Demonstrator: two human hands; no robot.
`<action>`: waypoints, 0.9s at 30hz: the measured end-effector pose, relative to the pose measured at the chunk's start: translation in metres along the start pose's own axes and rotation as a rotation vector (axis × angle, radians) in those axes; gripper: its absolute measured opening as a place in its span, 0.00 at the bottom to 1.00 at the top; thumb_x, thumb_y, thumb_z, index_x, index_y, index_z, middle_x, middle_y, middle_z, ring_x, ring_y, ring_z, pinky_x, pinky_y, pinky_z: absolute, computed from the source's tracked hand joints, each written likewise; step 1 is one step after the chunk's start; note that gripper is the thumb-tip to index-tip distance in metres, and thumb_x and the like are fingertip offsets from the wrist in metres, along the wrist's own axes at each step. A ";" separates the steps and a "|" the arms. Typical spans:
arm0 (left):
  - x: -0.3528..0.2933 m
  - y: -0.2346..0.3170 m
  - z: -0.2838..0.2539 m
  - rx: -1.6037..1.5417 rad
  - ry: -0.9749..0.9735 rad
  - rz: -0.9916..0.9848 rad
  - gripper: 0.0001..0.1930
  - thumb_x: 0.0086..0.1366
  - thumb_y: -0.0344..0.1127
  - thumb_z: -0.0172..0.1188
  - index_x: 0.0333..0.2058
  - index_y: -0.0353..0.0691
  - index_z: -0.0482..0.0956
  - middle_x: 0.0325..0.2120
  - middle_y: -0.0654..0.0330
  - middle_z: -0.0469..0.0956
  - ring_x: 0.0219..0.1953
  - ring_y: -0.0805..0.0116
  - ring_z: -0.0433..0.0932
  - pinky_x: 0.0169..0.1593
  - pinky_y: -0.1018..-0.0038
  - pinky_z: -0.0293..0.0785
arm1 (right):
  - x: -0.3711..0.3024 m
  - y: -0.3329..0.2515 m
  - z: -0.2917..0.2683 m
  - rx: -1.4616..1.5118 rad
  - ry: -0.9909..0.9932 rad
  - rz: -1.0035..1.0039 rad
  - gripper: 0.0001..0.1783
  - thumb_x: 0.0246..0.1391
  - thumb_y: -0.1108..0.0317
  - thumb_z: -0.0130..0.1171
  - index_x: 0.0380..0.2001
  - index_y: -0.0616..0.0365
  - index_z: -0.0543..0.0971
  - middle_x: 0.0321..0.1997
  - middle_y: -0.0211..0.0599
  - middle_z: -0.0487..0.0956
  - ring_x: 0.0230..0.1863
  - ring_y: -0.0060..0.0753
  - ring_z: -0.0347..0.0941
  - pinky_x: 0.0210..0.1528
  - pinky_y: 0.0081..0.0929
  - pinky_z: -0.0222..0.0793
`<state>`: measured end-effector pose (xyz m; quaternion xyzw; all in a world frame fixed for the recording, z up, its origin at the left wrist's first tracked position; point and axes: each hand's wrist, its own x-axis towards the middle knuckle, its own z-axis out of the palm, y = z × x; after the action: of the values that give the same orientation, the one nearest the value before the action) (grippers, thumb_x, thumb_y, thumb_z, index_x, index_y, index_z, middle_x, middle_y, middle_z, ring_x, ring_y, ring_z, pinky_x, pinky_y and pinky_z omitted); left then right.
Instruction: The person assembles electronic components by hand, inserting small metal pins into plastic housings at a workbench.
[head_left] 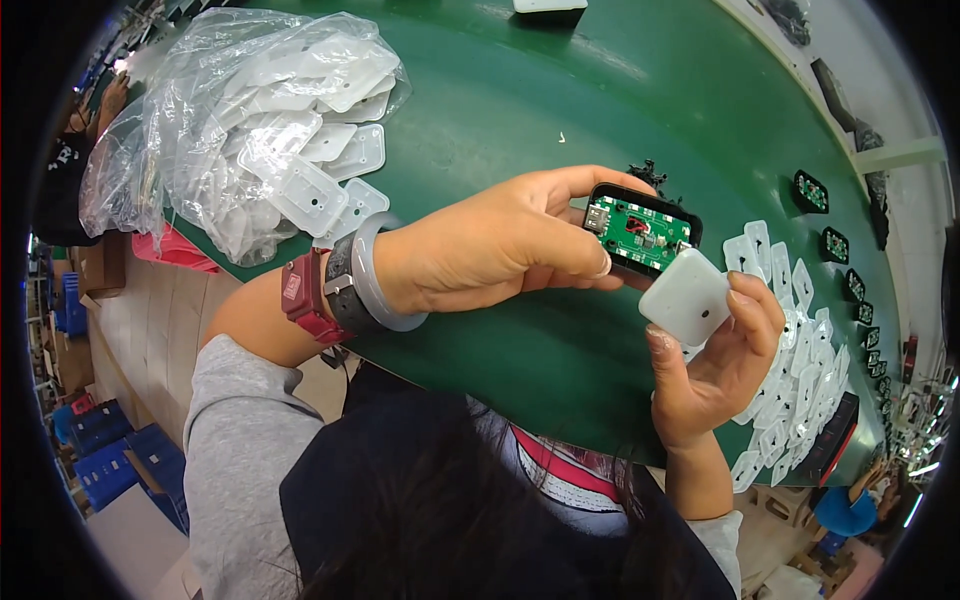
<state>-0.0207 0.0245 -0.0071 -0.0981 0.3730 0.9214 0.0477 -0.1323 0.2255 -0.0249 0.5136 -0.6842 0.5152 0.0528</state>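
The left hand (pixel 510 235) is curling round one end of a black case (pixel 655 199), its thumb lying along the near side and its index finger reaching behind the far side. The right hand (pixel 720 370) is pinching a white cover (pixel 688 297) by its edges, thumb on one side and fingertips on the other, parted only by the cover's width. The case is sitting open above the table, showing a green circuit board (pixel 655 240) inside. The cover is hovering by the case's near right corner, overlapping it in this view; whether the two are touching, I cannot tell.

The step in hand seems to be fitting the cover to the case. The next move would probably be calling for turning the cover square and lining up its edges before pressing.

Just beyond the case, a heap of small black parts (pixel 648 176) is lying on the green table (pixel 480 130). To the right, loose white panels (pixel 790 370) are spreading in overlapping rows, and more open cases (pixel 811 192) are lining the table's far right side. To the left, a clear bag (pixel 170 150) is spilling similar panels.
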 end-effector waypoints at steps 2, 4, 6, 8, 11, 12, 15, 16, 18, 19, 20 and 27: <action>0.000 0.000 0.000 0.039 -0.021 -0.021 0.33 0.55 0.18 0.51 0.61 0.34 0.58 0.53 0.49 0.69 0.50 0.66 0.73 0.52 0.76 0.72 | 0.001 -0.001 0.000 -0.025 -0.009 -0.002 0.31 0.40 0.72 0.67 0.50 0.54 0.67 0.54 0.43 0.65 0.52 0.41 0.63 0.53 0.35 0.63; 0.000 0.001 0.001 0.120 -0.057 -0.055 0.33 0.55 0.19 0.52 0.61 0.34 0.58 0.53 0.49 0.69 0.52 0.65 0.72 0.54 0.76 0.71 | 0.002 -0.003 0.001 -0.068 -0.030 -0.013 0.30 0.40 0.72 0.68 0.49 0.55 0.68 0.54 0.43 0.66 0.51 0.41 0.64 0.53 0.35 0.63; 0.000 0.000 0.003 0.159 -0.075 -0.075 0.33 0.55 0.19 0.52 0.61 0.34 0.59 0.53 0.49 0.69 0.53 0.65 0.72 0.54 0.76 0.70 | 0.004 -0.004 0.002 -0.090 -0.041 -0.015 0.30 0.39 0.72 0.68 0.48 0.55 0.69 0.53 0.43 0.67 0.51 0.41 0.64 0.53 0.35 0.63; -0.001 -0.001 0.005 0.230 -0.100 -0.030 0.33 0.54 0.20 0.53 0.61 0.34 0.59 0.52 0.50 0.70 0.53 0.64 0.72 0.55 0.76 0.69 | 0.007 -0.006 0.004 -0.131 -0.065 -0.031 0.29 0.39 0.72 0.68 0.47 0.55 0.70 0.52 0.42 0.69 0.50 0.40 0.65 0.53 0.35 0.63; -0.002 -0.003 0.006 0.300 -0.125 0.013 0.33 0.54 0.21 0.54 0.61 0.34 0.60 0.52 0.50 0.70 0.53 0.64 0.71 0.55 0.76 0.68 | 0.008 -0.007 0.005 -0.171 -0.089 -0.044 0.28 0.38 0.72 0.68 0.46 0.55 0.71 0.52 0.41 0.71 0.50 0.40 0.66 0.53 0.34 0.63; -0.002 -0.004 0.007 0.309 -0.130 0.032 0.33 0.55 0.21 0.55 0.61 0.34 0.60 0.52 0.50 0.70 0.53 0.64 0.72 0.55 0.76 0.68 | 0.009 -0.007 0.005 -0.175 -0.091 -0.046 0.27 0.38 0.72 0.68 0.46 0.55 0.71 0.52 0.41 0.71 0.50 0.40 0.66 0.53 0.35 0.63; -0.001 -0.007 0.007 0.338 -0.146 0.087 0.32 0.55 0.23 0.57 0.61 0.34 0.61 0.51 0.51 0.71 0.52 0.65 0.72 0.54 0.76 0.68 | 0.008 -0.006 0.005 -0.190 -0.098 -0.051 0.27 0.38 0.72 0.68 0.45 0.56 0.72 0.52 0.40 0.71 0.50 0.40 0.65 0.53 0.36 0.63; -0.001 -0.008 0.007 0.338 -0.144 0.086 0.32 0.55 0.23 0.57 0.61 0.34 0.61 0.51 0.51 0.71 0.52 0.65 0.72 0.54 0.76 0.68 | 0.008 -0.006 0.005 -0.188 -0.100 -0.050 0.27 0.38 0.72 0.68 0.45 0.56 0.72 0.52 0.40 0.71 0.50 0.40 0.65 0.53 0.36 0.63; 0.000 -0.009 0.006 0.389 -0.119 0.094 0.31 0.57 0.23 0.56 0.60 0.34 0.62 0.51 0.51 0.71 0.50 0.66 0.73 0.52 0.77 0.69 | 0.009 -0.006 0.005 -0.205 -0.115 -0.059 0.27 0.38 0.72 0.68 0.45 0.56 0.72 0.52 0.40 0.71 0.50 0.40 0.65 0.53 0.36 0.63; 0.000 -0.010 0.006 0.415 -0.107 0.098 0.30 0.58 0.24 0.56 0.60 0.34 0.62 0.50 0.52 0.72 0.50 0.66 0.73 0.52 0.77 0.70 | 0.009 -0.006 0.005 -0.213 -0.123 -0.064 0.27 0.38 0.72 0.68 0.45 0.56 0.72 0.52 0.40 0.71 0.50 0.40 0.65 0.53 0.36 0.62; 0.000 -0.010 0.006 0.441 -0.094 0.102 0.29 0.58 0.24 0.56 0.60 0.34 0.62 0.50 0.52 0.72 0.49 0.67 0.74 0.51 0.77 0.70 | 0.009 -0.006 0.005 -0.221 -0.131 -0.068 0.27 0.38 0.72 0.68 0.46 0.56 0.72 0.52 0.40 0.71 0.50 0.40 0.65 0.53 0.37 0.62; 0.000 -0.010 0.008 0.510 -0.024 0.041 0.24 0.63 0.25 0.51 0.58 0.33 0.64 0.47 0.54 0.73 0.43 0.71 0.74 0.46 0.80 0.72 | 0.006 -0.006 0.006 -0.117 -0.151 -0.004 0.30 0.38 0.71 0.68 0.49 0.58 0.71 0.53 0.43 0.70 0.51 0.41 0.65 0.55 0.36 0.61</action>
<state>-0.0201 0.0374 -0.0088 -0.0642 0.5946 0.7995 0.0567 -0.1275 0.2173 -0.0204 0.5482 -0.7142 0.4340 0.0321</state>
